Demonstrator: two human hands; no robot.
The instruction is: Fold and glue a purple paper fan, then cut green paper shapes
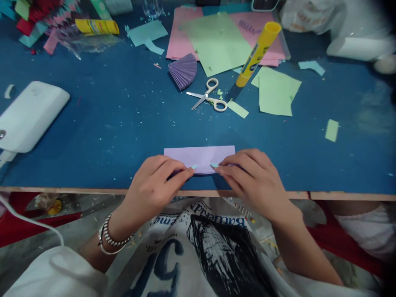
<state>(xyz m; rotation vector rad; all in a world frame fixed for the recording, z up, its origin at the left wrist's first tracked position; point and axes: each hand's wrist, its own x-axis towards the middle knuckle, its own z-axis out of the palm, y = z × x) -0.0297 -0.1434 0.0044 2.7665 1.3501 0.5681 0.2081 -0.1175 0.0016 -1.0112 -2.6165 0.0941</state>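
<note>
A strip of folded purple paper [201, 156] lies flat near the front edge of the blue table. My left hand [157, 181] pinches its near edge left of the middle, fingers curled. Just right of the middle, my right hand [255, 181] pinches the same edge, the two thumbs a short way apart. Layers show along the edge nearest me. Beyond the strip, open scissors [206, 96] with cream handles rest beside a pleated purple paper fan [183, 72].
A yellow glue stick [258, 55] stands upright behind the scissors. Green paper sheets [219, 41] overlap pink paper [181, 33] at the back. At the left lies a white power bank [34, 115] with a cable. Another yellow tube [97, 27] lies at the back left.
</note>
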